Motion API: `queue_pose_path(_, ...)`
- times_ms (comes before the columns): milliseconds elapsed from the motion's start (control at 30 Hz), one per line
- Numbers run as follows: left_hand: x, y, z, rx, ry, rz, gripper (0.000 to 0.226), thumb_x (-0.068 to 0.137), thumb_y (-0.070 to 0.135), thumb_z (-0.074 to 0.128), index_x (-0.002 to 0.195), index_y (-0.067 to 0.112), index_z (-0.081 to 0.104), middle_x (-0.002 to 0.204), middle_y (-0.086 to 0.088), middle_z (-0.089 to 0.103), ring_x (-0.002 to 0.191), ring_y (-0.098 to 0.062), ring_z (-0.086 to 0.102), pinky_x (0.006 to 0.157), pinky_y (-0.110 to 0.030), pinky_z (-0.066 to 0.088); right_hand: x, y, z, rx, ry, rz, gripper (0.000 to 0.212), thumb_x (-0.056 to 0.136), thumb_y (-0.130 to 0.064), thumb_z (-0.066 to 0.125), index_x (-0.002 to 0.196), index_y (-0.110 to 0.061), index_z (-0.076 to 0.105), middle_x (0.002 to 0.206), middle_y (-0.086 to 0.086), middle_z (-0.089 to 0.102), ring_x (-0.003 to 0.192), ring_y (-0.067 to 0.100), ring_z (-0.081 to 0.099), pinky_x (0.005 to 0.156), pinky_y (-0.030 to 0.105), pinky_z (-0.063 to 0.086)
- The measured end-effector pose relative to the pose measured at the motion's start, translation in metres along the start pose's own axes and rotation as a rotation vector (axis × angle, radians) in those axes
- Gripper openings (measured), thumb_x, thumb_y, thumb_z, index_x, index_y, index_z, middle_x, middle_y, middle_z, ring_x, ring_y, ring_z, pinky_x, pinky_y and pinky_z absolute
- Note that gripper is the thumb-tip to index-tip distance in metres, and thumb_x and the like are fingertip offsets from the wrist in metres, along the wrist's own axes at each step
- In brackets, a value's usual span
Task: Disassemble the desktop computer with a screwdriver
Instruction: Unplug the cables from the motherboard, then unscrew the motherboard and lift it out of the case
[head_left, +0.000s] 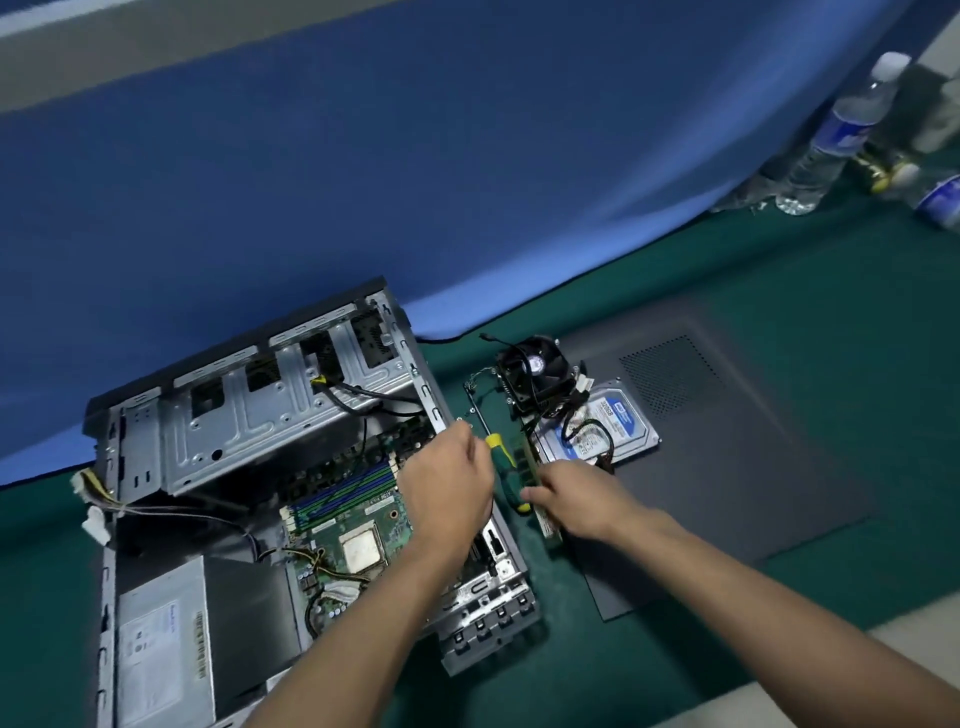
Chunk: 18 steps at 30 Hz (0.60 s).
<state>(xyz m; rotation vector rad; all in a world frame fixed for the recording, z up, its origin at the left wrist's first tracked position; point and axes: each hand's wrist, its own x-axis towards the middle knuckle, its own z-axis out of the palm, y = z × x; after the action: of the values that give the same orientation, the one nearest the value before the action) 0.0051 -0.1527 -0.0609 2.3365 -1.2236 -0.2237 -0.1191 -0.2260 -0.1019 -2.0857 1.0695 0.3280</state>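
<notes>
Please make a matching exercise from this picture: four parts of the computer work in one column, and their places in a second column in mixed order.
Things:
1. hard drive
2. cooler fan
3. power supply
4. screwdriver

Places:
A. inside the case, at its near left corner
B. flat on the dark side panel
C. on the green mat, between the case and the panel
D. just behind the hard drive

Pairs: 1-B, 2-D, 3-A, 4-C

Screwdriver (503, 470) partly hidden behind left hand (447, 488). Computer case (156, 519) cropped at bottom edge. Blurred water bottles (836, 135) at far right, labels unreadable, possibly three.
</notes>
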Motion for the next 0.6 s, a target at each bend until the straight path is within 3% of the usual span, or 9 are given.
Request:
queue_pose_path(67, 0.0, -0.002, 0.003, -0.048, 0.025, -0.03, 0.056, 0.084, 0.01, 0.061, 0.052, 0.029, 0.019, 0.041, 0.013, 0.022, 0.037, 0.002, 0.019, 0.043, -0.017, 0.011, 0.003, 0.005, 0.012, -0.029, -0.008, 0.017, 0.041, 0.089, -0.047, 0.057, 0.062, -0.019, 0.046, 0.064, -0.004, 0.051, 0.06, 0.014, 0.049, 0.051, 0.026, 0.034)
queue_pose_path(167, -0.001, -0.004, 0.009, -0.13, 0.09, -0.06, 0.058, 0.084, 0.006, 0.06, 0.052, 0.029, 0.017, 0.042, 0.014, 0.017, 0.038, 0.002, 0.016, 0.039, -0.015, 0.018, 0.006, 0.007, 0.025, 0.011, -0.048, 0.026, 0.047, 0.084, -0.047, 0.064, 0.056, -0.019, 0.039, 0.057, -0.005, 0.046, 0.053, 0.011, 0.044, 0.049, 0.025, 0.031)
queue_pose_path(367, 0.001, -0.006, 0.015, -0.172, 0.111, -0.093, 0.055, 0.08, 0.0, 0.056, 0.052, 0.027, 0.016, 0.044, 0.013, 0.015, 0.042, -0.002, 0.013, 0.045, -0.022, 0.012, 0.015, 0.008, 0.032, -0.193, -0.092, -0.016, 0.042, 0.094, -0.047, 0.049, 0.065, -0.016, 0.045, 0.067, -0.001, 0.048, 0.073, 0.023, 0.051, 0.065, 0.029, 0.036)
queue_pose_path(600, 0.003, -0.01, 0.017, -0.207, 0.097, -0.099, 0.051, 0.081, 0.001, 0.053, 0.052, 0.025, 0.018, 0.046, 0.012, 0.018, 0.043, -0.004, 0.016, 0.045, -0.023, 0.013, 0.022, 0.006, 0.027, -0.158, 0.249, -0.035, 0.023, 0.097, -0.027, 0.04, 0.092, -0.011, 0.055, 0.08, 0.005, 0.059, 0.079, 0.028, 0.062, 0.067, 0.033, 0.044)
